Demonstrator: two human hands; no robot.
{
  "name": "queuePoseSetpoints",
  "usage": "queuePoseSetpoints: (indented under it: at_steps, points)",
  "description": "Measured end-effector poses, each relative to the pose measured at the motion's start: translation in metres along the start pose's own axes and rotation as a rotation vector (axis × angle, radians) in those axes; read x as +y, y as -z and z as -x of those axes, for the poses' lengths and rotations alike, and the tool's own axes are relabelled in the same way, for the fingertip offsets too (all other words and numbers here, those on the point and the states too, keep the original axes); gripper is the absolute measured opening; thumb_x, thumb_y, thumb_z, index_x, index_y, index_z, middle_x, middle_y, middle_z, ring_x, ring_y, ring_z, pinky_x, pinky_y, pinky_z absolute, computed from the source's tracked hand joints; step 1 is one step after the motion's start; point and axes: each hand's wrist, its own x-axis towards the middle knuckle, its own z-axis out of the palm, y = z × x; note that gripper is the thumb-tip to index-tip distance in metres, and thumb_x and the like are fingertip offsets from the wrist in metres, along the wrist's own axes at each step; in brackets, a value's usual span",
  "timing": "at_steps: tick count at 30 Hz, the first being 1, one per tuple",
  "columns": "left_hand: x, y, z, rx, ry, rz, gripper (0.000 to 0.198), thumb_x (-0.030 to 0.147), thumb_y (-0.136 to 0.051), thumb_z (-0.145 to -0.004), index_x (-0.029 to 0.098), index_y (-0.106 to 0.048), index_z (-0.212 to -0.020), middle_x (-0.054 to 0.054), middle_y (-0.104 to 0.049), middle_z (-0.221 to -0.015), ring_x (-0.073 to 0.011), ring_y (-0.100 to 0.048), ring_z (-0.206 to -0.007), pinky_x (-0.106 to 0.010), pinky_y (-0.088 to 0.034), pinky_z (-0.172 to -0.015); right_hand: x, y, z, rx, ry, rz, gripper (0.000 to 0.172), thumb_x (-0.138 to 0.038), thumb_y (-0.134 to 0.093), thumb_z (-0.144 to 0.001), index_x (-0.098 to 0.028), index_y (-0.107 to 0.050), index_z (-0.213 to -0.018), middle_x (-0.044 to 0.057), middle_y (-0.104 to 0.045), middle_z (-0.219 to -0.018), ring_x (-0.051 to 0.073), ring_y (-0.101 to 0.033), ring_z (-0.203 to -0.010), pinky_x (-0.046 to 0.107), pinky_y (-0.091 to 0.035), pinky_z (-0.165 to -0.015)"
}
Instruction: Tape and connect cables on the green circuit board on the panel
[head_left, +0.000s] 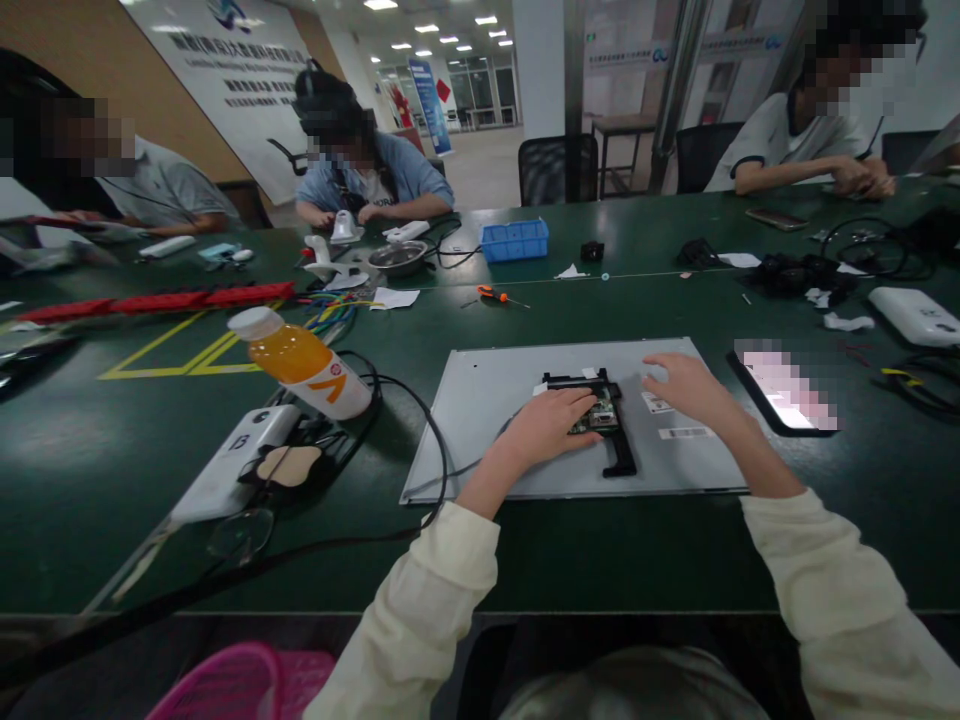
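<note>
A flat grey metal panel (480, 400) lies on the green table in front of me. On it sits a black plastic bracket (619, 456) with a green circuit board (602, 412). My left hand (551, 425) rests over the left part of the board, fingers stretched out and thumb apart, hiding some of it. To the right, my right hand (686, 385) hovers over or lightly touches the panel beside a white label (658, 403); its fingers are spread and hold nothing. A barcode sticker (685, 433) shows just below that hand.
Left of the panel are an orange drink bottle (304, 365), a white power bank (236, 465) and a black cable (444, 440). A phone (784, 390) lies to the right. Beyond are a screwdriver (493, 294) and a blue basket (514, 241). Several people sit across the table.
</note>
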Motion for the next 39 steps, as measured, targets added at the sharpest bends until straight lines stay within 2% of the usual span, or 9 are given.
queuePoseSetpoints:
  at_steps: [4,8,13,18,22,26,31,36,39]
  points:
    - [0.002,0.003,0.0,-0.025,0.005,-0.007,0.056,0.046,-0.049,-0.091,0.013,-0.044,-0.135,-0.012,-0.05,-0.139,-0.0238,-0.049,-0.125,-0.039,-0.04,-0.103,0.029,0.005,0.018,-0.063,-0.095,0.066,0.041,-0.032,-0.058,-0.081,-0.01,-0.064,-0.115,0.019,-0.064,-0.113,0.03,-0.058,-0.108,0.04,-0.043,-0.094]
    - [0.002,0.004,0.0,-0.035,0.003,-0.006,0.057,0.047,-0.047,-0.091,0.012,-0.043,-0.136,-0.012,-0.049,-0.141,-0.0229,-0.049,-0.126,-0.038,-0.039,-0.104,0.039,0.004,0.027,-0.072,-0.156,0.062,0.034,-0.034,-0.058,-0.079,-0.015,-0.068,-0.105,0.014,-0.066,-0.103,0.026,-0.062,-0.096,0.036,-0.046,-0.084]
    - [0.002,0.002,0.0,-0.03,-0.007,-0.011,0.056,0.046,-0.047,-0.092,0.012,-0.044,-0.136,-0.012,-0.049,-0.14,-0.0228,-0.047,-0.127,-0.038,-0.037,-0.105,0.033,0.005,0.03,-0.062,-0.154,-0.03,0.021,-0.025,-0.056,-0.078,-0.019,-0.069,-0.093,0.008,-0.069,-0.093,0.021,-0.064,-0.083,0.032,-0.046,-0.074]
    - [0.003,0.0,-0.001,-0.013,-0.007,-0.029,0.056,0.046,-0.048,-0.091,0.015,-0.042,-0.137,-0.011,-0.048,-0.141,-0.023,-0.046,-0.128,-0.039,-0.037,-0.105,0.022,0.01,0.031,0.063,-0.149,-0.143,0.016,-0.025,-0.058,-0.076,-0.019,-0.071,-0.084,0.008,-0.069,-0.09,0.022,-0.064,-0.083,0.035,-0.047,-0.079]
    - [0.004,0.005,0.0,0.074,0.016,-0.036,0.047,0.043,-0.041,-0.095,0.016,-0.045,-0.134,-0.01,-0.049,-0.14,-0.0222,-0.048,-0.126,-0.039,-0.039,-0.103,0.016,0.016,0.033,0.083,-0.251,-0.511,0.023,-0.034,-0.064,-0.074,-0.019,-0.071,-0.089,0.006,-0.07,-0.087,0.02,-0.065,-0.079,0.035,-0.05,-0.076]
    - [0.001,0.018,0.004,0.223,0.079,-0.039,0.038,0.028,-0.035,-0.098,0.016,-0.047,-0.131,-0.01,-0.053,-0.135,-0.0205,-0.05,-0.122,-0.039,-0.04,-0.103,0.005,0.023,0.037,-0.151,-0.19,-0.836,0.028,-0.039,-0.067,-0.072,-0.019,-0.071,-0.091,0.006,-0.07,-0.097,0.017,-0.064,-0.083,0.03,-0.051,-0.073]
    - [0.014,0.029,0.018,0.345,0.093,0.008,0.036,0.018,-0.032,-0.096,0.015,-0.048,-0.128,-0.01,-0.055,-0.131,-0.0187,-0.049,-0.122,-0.038,-0.041,-0.103,-0.01,0.024,0.04,-0.519,-0.03,-0.746,0.024,-0.03,-0.06,-0.076,-0.018,-0.072,-0.093,0.005,-0.07,-0.088,0.014,-0.061,-0.072,0.027,-0.049,-0.064]
    - [0.055,0.018,0.027,0.175,-0.046,0.02,0.037,0.016,-0.035,-0.094,0.015,-0.049,-0.128,-0.009,-0.055,-0.132,-0.0201,-0.048,-0.124,-0.039,-0.04,-0.104,-0.016,0.017,0.041,-0.56,0.038,-0.677,0.023,-0.025,-0.057,-0.074,-0.018,-0.072,-0.09,0.004,-0.069,-0.088,0.013,-0.059,-0.068,0.025,-0.048,-0.059]
    - [0.077,0.006,0.027,0.099,-0.053,-0.003,0.039,0.017,-0.034,-0.095,0.015,-0.045,-0.133,-0.009,-0.051,-0.137,-0.0205,-0.046,-0.128,-0.038,-0.036,-0.108,-0.015,0.012,0.041,-0.561,0.064,-0.667,0.023,-0.024,-0.057,-0.074,-0.017,-0.072,-0.09,0.003,-0.069,-0.082,0.013,-0.059,-0.065,0.024,-0.046,-0.057]
